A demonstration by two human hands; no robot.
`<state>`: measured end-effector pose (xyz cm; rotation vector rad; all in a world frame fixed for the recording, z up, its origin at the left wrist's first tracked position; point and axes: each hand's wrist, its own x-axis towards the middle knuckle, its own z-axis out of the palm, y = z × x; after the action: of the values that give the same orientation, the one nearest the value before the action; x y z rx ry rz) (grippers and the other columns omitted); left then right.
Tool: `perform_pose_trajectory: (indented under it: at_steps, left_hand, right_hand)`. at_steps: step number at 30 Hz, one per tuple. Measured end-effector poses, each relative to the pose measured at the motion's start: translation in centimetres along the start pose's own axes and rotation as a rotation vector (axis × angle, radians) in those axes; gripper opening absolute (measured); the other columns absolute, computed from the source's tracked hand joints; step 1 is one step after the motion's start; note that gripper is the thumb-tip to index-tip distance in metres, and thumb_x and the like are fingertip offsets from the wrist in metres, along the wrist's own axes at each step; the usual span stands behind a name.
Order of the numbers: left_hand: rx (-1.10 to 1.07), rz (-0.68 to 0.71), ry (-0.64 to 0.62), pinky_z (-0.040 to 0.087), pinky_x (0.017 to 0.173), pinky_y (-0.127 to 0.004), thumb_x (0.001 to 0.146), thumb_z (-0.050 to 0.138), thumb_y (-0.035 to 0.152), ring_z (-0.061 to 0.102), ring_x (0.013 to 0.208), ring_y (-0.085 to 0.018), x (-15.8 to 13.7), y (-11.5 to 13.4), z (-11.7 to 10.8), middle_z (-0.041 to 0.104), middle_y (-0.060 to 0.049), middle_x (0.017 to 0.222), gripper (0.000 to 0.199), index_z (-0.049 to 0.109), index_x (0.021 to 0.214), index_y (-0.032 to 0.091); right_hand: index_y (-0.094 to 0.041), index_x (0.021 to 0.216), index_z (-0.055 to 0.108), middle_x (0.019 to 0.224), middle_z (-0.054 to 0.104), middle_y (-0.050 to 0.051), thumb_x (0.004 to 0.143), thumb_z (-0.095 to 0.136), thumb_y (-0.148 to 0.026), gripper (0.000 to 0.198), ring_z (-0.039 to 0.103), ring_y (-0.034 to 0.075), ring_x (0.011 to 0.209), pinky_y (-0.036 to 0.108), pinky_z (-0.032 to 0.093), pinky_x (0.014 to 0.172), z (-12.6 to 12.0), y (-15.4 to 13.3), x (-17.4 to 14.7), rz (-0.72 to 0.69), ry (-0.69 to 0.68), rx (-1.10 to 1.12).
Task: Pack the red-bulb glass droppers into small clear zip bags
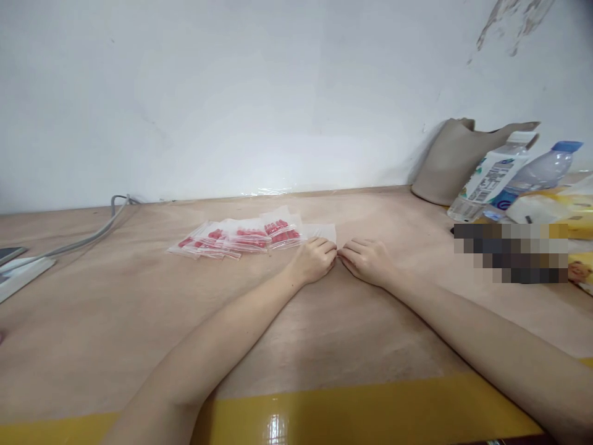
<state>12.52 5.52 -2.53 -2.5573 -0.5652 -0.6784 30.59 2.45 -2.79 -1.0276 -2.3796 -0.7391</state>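
My left hand (315, 259) is closed, fingertips pressed together on the near edge of a clear plastic zip bag (325, 231). My right hand (365, 261) meets it, pinching at the same corner; the fingers hide most of what lies between them. The visible part of this bag looks flat and shows no red in it. Just left of my left hand, an overlapping row of clear zip bags (248, 238) lies on the wooden table (139, 334). Small red pieces show inside them, too small to name.
At the right stand a cut-open grey-brown container (447, 164), a labelled bottle with a white cap (493, 176) and a blue-capped bottle (546, 167). Yellow packaging (579, 213) and a blurred dark object (514, 253) lie nearby. A grey cable (99, 233) runs along the left. Yellow tape (324, 411) lines the front edge.
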Motion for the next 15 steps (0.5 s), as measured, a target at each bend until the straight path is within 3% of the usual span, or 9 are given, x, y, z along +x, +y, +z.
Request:
perform_pose_trajectory:
  at_steps: [7, 15]
  left_hand:
    - [0.087, 0.120, 0.034, 0.044, 0.064, -0.031, 0.088, 0.042, 0.011, 0.058, 0.071, -0.018, 0.2, -0.3, 0.0, 0.062, -0.007, 0.074, 0.024, 0.057, 0.070, 0.012]
    - [0.142, 0.161, 0.118, 0.047, 0.067, -0.029, 0.090, 0.040, 0.011, 0.060, 0.075, -0.017, -1.6, -1.7, -1.0, 0.064, -0.008, 0.079, 0.024, 0.058, 0.075, 0.012]
  right_hand:
    - [-0.016, 0.069, 0.062, 0.065, 0.061, 0.004, 0.086, 0.042, -0.017, 0.026, 0.048, 0.013, 0.062, 0.028, 0.026, 0.055, 0.1, 0.0, 0.1, -0.042, 0.105, -0.042]
    - [-0.016, 0.070, 0.061, 0.066, 0.060, 0.003, 0.084, 0.045, -0.015, 0.021, 0.047, 0.013, 0.063, 0.028, 0.022, 0.055, -0.1, 0.0, 0.1, -0.033, 0.134, -0.046]
